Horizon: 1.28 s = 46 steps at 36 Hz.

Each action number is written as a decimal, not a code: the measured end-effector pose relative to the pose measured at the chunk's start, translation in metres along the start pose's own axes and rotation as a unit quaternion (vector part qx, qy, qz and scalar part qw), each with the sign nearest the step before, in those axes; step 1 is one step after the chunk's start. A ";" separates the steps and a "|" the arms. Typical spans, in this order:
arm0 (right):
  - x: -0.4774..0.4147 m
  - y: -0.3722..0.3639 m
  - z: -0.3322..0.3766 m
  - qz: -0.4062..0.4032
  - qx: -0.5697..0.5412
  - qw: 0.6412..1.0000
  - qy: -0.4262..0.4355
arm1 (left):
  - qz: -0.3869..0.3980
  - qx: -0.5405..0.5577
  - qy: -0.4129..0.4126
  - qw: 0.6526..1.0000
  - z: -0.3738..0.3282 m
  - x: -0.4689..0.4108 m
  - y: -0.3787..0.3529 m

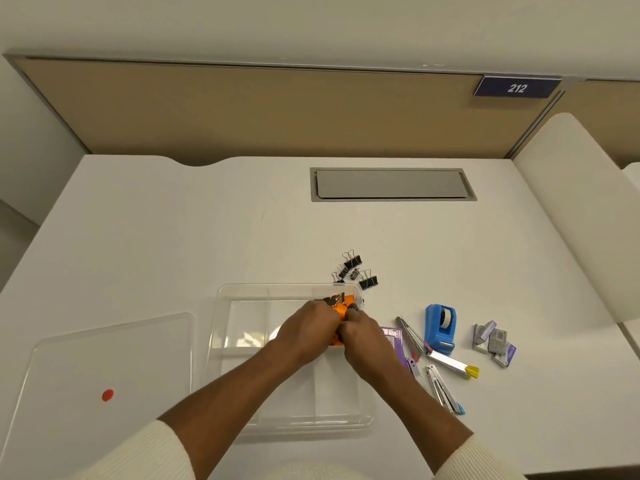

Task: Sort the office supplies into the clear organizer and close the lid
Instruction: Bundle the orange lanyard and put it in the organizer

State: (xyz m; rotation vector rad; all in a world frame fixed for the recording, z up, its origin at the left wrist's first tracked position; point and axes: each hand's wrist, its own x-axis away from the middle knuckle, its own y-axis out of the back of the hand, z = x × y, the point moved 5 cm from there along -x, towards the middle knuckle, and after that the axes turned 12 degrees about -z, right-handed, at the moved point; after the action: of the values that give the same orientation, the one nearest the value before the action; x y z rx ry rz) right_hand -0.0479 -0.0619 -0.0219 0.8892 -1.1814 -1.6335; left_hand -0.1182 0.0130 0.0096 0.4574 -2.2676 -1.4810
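The clear organizer (242, 341) lies open on the white desk, with dividers inside. Both my hands meet over its far right compartment. My left hand (304, 332) and my right hand (363, 336) are closed together around an orange object (341, 308) with a dark metal part at its top; what it is I cannot tell. The clear lid (104, 358), marked by a red dot, lies flat to the organizer's left. Black binder clips (353, 270) sit just behind the organizer's far right corner.
Right of the organizer lie a blue tape dispenser (440, 327), several slim staplers (445, 388), a purple packet (393, 336) and staple boxes (493, 342). A grey cable hatch (391, 184) is set into the desk farther back, in front of a tan partition.
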 end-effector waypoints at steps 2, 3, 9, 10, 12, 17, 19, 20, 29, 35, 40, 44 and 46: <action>0.000 0.004 -0.005 0.002 -0.008 1.000 -0.017 | -0.004 -0.014 -0.006 1.000 0.000 -0.001 0.004; 0.000 0.008 -0.008 -0.007 -0.012 1.000 -0.026 | -0.008 -0.019 -0.008 1.000 0.001 -0.001 0.007; 0.000 0.038 -0.019 -0.084 -0.032 0.995 -0.038 | -0.094 -0.011 -0.017 0.995 0.013 -0.002 0.032; 0.000 0.040 -0.020 -0.087 -0.028 0.995 -0.031 | -0.108 -0.004 -0.011 0.994 0.016 -0.002 0.034; 0.000 0.041 -0.020 -0.068 -0.016 0.997 -0.021 | -0.106 0.009 0.016 0.994 0.024 -0.003 0.036; 0.001 0.034 -0.012 -0.041 0.018 0.999 0.026 | -0.052 0.028 0.060 0.996 0.032 0.002 0.020; 0.001 0.026 -0.009 -0.029 0.029 0.999 0.033 | -0.050 0.031 0.063 0.996 0.033 0.005 0.012; 0.001 0.021 -0.008 -0.021 0.031 0.999 0.033 | -0.051 0.028 0.063 0.996 0.032 0.006 0.010; -0.006 0.010 -0.005 0.007 -0.005 1.000 0.006 | -0.066 0.000 -0.005 0.998 0.013 0.003 -0.002; -0.005 0.040 -0.009 -0.025 -0.009 0.999 -0.030 | -0.071 0.010 0.001 0.997 0.016 -0.006 0.003; 0.001 0.031 -0.005 0.000 -0.005 0.998 -0.056 | -0.041 0.040 0.019 0.998 0.013 -0.011 0.000; 0.001 0.013 -0.007 0.007 -0.015 0.997 -0.077 | -0.043 0.023 -0.001 0.999 0.010 -0.010 -0.005; -0.001 0.009 -0.007 0.008 -0.032 0.995 -0.091 | -0.066 0.018 -0.013 0.998 0.007 -0.008 -0.006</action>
State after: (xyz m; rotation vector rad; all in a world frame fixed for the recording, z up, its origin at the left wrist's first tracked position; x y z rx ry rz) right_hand -0.0391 -0.0647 -0.0148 0.7003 -1.2480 -1.7579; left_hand -0.1138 0.0201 0.0006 0.6129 -2.3273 -1.5202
